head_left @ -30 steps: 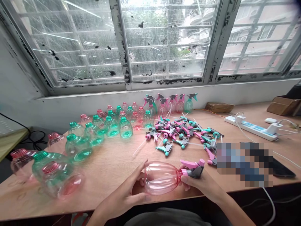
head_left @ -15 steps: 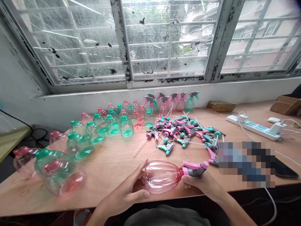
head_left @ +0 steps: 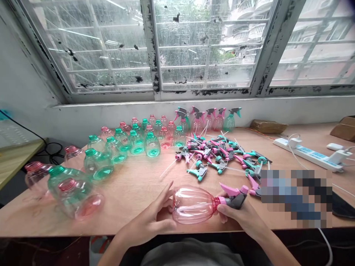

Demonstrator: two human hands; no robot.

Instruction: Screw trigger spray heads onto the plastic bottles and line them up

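Observation:
A clear pink spray bottle lies on its side in the air just above the table's front edge, its base to the left. My left hand cups that base, with thumb and fingers spread around it. At the other end, my right hand is closed around the neck, where the pink collar of the grey-and-pink spray head meets the bottle. Some right fingers are hidden behind the bottle neck. Beyond my hands lies a pile of loose pink and green spray heads with thin tubes.
Several open pink and green bottles stand on the left of the table. Bottles with spray heads line the wall. At right are a power strip, a brown package and a cardboard box.
The spray head's pink trigger has turned a little and points further up. Both hands stay at the bottle's two ends. The whole view has shifted slightly.

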